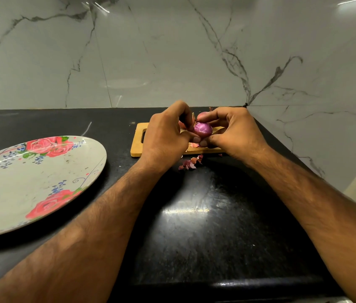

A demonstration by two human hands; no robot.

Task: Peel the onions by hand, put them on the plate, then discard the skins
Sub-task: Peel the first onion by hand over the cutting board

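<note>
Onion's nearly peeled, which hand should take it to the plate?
Left, probably. The left hand and right hand both grip the onion over the board, but the plate lies to the left; the right would have to cross the left arm.

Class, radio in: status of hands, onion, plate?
Left hand, right hand grip onion over cutting board, part peeled. Plate shows no onion. Skin scraps on counter.

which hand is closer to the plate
Left. The left hand holds the onion on the side toward the plate; the right hand holds its other side, farther right.
</note>
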